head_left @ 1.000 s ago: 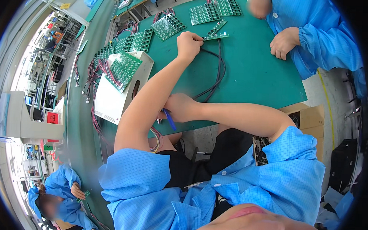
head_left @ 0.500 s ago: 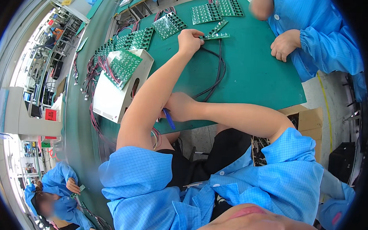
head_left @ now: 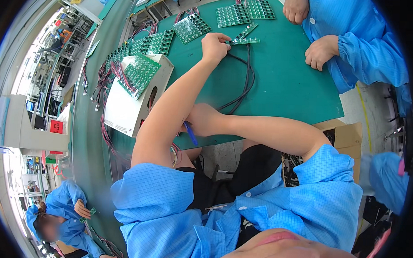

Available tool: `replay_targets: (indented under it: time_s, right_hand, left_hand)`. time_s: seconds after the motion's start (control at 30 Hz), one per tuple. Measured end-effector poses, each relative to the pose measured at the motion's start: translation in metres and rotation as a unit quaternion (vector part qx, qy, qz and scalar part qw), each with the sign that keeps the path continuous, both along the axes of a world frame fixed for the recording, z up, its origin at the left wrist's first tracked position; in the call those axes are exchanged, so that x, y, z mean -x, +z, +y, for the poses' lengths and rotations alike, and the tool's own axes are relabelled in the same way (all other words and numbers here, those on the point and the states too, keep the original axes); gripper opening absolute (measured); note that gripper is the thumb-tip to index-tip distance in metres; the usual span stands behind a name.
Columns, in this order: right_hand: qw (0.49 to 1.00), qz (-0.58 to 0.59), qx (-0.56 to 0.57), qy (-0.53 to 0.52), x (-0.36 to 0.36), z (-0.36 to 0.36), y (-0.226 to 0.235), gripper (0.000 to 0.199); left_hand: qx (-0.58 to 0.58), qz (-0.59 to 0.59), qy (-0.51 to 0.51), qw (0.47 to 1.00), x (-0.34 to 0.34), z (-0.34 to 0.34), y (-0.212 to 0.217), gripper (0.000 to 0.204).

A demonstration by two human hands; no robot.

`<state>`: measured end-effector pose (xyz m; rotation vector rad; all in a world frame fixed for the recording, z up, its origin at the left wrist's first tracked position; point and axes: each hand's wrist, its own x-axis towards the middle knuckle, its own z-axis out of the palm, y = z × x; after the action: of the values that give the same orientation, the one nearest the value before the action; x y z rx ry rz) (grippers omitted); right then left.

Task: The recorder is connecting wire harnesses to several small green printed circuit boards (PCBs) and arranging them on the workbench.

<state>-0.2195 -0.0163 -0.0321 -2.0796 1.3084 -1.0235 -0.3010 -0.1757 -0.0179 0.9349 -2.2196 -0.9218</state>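
My left hand (head_left: pixel 215 45) reaches far out over the green table, its fingers pinched on the left end of a narrow green circuit board (head_left: pixel 246 41). Another short board strip (head_left: pixel 247 30) lies slanted just behind that one. Black cables (head_left: pixel 249 78) run from near the narrow board in a loop back toward me. Close to the table's near edge, my right hand (head_left: pixel 204 120) is closed around a slim blue pen-like tool (head_left: pixel 191 134), which points down out of the fist. My left forearm crosses in front of that hand and hides its fingertips.
A white metal box (head_left: pixel 125 109) with a green circuit board (head_left: pixel 139 74) on top stands left of my forearm. More boards (head_left: pixel 191 28) with wire bundles line the far side. A co-worker's hands (head_left: pixel 321 52) are at the right edge. A cardboard box (head_left: pixel 348 136) stands below right.
My hands stay almost where they were. The co-worker's other hand at the top right has come further into view, and a person at the right rim has shifted.
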Motion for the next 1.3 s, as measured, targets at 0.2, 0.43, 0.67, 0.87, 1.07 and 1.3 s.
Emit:
replay_targets:
  time_s: [0.2, 0.43, 0.67, 0.87, 1.07, 1.3]
  right_hand:
    - [1.000, -0.011, 0.011, -0.001, -0.001, -0.001, -0.003, 0.016]
    - [1.000, -0.018, 0.012, 0.018, -0.002, -0.003, -0.004, 0.016]
    - [1.000, -0.018, 0.012, -0.006, 0.000, -0.002, -0.008, 0.015]
    - [1.000, -0.011, 0.012, 0.010, 0.001, -0.003, -0.011, 0.020]
    - [0.999, 0.011, 0.025, 0.019, -0.006, -0.012, -0.008, 0.022]
    - [0.992, -0.127, 0.013, -0.006, 0.006, -0.010, 0.013, 0.020]
  left_hand:
    - [0.016, 0.012, -0.005, 1.000, -0.001, -0.001, -0.004, 0.032]
    - [0.082, 0.013, -0.008, 0.996, 0.001, -0.006, -0.012, 0.030]
    - [0.156, -0.044, -0.043, 0.986, 0.003, 0.000, -0.003, 0.028]
    - [0.143, -0.080, -0.014, 0.986, 0.001, 0.010, 0.005, 0.069]
    - [0.188, -0.121, -0.055, 0.973, -0.034, 0.012, 0.023, 0.048]
    - [0.124, -0.124, 0.006, 0.984, -0.213, 0.097, 0.098, 0.045]
